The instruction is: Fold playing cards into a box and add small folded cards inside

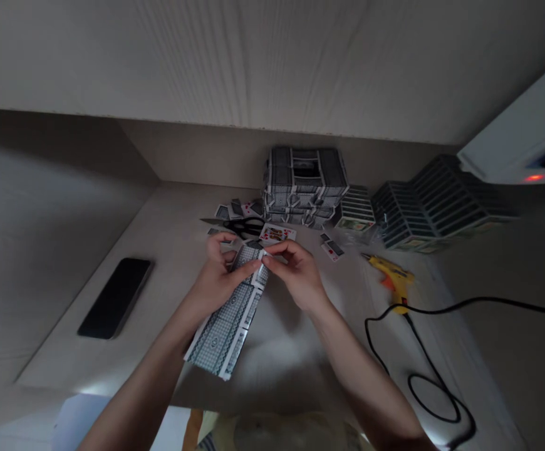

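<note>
Pale desk point(173, 238); left hand point(218, 275), right hand point(298, 274) gripping patterned card strip point(220, 332)

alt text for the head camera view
A person's left hand and right hand hold a playing-card strip over a desk. Beyond are scissors and a boxy playing-card structure; a smartphone lies left, a yellow glue gun right.

Bench left: on the pale wooden bench point(173, 219), a black rectangular smartphone point(115, 299) lies flat, slanted.
Back wall: a grey-and-white patterned card box point(305, 195) stands with a rectangular opening on top.
Beside the box: black-handled metal scissors point(249, 224) lie near it on its left; dark striped stacks of packs point(441, 203) stand to its right.
Bench right: a yellow plastic glue gun point(398, 282) with an orange trigger; its black cable point(423, 344) loops below.
Upper right: a white device point(517, 131) shows a glowing red light point(534, 178).
</note>
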Motion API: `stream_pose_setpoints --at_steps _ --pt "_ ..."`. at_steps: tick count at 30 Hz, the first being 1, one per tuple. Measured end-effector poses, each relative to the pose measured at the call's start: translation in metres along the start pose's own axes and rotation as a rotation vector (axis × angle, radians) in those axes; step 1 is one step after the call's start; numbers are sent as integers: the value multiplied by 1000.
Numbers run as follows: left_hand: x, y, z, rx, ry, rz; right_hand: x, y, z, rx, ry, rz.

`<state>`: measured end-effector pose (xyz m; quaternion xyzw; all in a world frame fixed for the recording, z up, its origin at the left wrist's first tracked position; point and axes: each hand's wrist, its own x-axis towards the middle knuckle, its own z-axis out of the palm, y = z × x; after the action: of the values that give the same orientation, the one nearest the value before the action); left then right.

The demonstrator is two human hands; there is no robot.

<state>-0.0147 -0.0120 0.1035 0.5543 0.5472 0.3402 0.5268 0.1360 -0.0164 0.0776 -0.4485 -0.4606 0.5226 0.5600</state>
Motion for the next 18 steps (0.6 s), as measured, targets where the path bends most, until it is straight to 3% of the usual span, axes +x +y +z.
stream_pose_setpoints --at_steps 3,6,18 --pt "1 0 -1 79 -77 97 0 -1 1 -5 8 -16" --pt "3 -3 -3 125 -77 132 0 -1 2 -25 44 -15" --pt "4 -9 -4 57 -54 31 0 6 -1 16 48 -29"
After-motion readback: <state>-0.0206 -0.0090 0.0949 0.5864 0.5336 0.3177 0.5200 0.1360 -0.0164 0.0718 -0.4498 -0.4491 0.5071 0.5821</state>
